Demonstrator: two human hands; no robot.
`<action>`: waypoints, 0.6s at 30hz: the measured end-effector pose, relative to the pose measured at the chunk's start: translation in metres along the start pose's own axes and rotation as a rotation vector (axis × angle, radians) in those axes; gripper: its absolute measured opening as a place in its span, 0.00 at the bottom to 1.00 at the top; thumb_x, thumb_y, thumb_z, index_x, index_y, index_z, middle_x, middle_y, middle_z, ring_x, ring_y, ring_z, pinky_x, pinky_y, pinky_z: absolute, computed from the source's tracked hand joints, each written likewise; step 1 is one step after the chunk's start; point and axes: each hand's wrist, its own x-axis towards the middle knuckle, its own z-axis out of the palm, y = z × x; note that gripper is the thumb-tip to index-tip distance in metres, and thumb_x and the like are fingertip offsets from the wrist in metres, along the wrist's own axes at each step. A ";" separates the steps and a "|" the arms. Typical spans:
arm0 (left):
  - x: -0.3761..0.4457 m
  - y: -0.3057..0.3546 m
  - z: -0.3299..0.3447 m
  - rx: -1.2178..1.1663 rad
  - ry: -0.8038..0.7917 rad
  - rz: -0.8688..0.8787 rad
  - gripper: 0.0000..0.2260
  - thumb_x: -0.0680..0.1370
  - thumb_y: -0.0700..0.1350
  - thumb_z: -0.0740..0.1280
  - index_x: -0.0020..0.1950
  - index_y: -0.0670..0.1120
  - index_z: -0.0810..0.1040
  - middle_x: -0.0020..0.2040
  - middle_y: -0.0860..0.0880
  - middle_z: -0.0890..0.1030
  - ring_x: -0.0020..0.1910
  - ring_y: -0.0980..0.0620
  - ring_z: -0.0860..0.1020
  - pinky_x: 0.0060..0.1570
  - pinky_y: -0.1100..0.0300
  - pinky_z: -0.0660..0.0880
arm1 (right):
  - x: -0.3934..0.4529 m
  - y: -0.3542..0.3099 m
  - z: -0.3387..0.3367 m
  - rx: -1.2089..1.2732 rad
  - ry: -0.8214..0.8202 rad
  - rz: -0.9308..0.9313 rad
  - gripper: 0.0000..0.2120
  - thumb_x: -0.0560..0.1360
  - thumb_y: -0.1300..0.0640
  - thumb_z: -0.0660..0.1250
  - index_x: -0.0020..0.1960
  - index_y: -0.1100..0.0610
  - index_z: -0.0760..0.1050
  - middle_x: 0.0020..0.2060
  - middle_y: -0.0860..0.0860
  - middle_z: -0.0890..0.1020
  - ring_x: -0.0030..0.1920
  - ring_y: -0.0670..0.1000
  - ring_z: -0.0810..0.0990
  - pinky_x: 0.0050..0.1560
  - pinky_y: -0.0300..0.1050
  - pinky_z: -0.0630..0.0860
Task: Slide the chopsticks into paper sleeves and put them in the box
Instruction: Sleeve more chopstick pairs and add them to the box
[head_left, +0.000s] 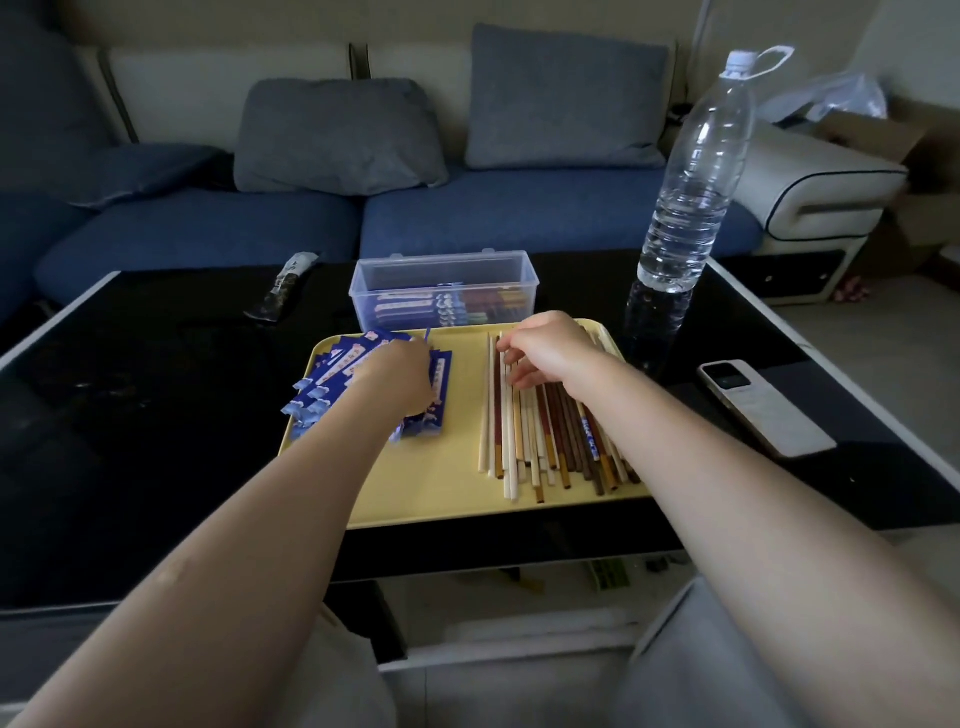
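Both hands worked over the yellow plastic tray (447, 483): left hand (400, 376) pinched blue paper sleeves (332, 382), right hand (545, 351) curled onto loose wooden chopsticks (524, 441).

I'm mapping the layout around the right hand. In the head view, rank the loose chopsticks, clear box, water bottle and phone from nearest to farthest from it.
From the right hand:
1. Loose chopsticks, directly under its fingers on the tray.
2. Clear box, just behind, slightly left.
3. Water bottle and phone, both off to the right; too close to call.
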 end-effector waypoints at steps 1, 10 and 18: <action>-0.001 -0.001 -0.001 -0.010 0.015 -0.009 0.21 0.77 0.43 0.70 0.68 0.42 0.69 0.56 0.43 0.78 0.50 0.46 0.77 0.48 0.54 0.76 | 0.000 0.000 0.000 -0.022 -0.005 -0.013 0.09 0.80 0.60 0.66 0.58 0.60 0.79 0.45 0.55 0.83 0.39 0.52 0.86 0.36 0.41 0.83; -0.003 -0.005 -0.002 -0.059 0.021 -0.015 0.22 0.77 0.42 0.69 0.69 0.44 0.69 0.58 0.43 0.77 0.52 0.46 0.76 0.50 0.53 0.76 | 0.004 0.003 -0.006 -0.104 0.006 -0.048 0.06 0.79 0.61 0.66 0.54 0.61 0.79 0.42 0.55 0.83 0.38 0.52 0.86 0.39 0.44 0.84; 0.004 -0.002 -0.010 -0.329 0.120 0.021 0.27 0.74 0.36 0.71 0.70 0.53 0.71 0.67 0.44 0.70 0.49 0.48 0.75 0.35 0.59 0.74 | 0.000 0.000 -0.014 -0.091 -0.011 -0.070 0.07 0.81 0.62 0.64 0.55 0.61 0.80 0.44 0.56 0.82 0.38 0.53 0.85 0.38 0.43 0.83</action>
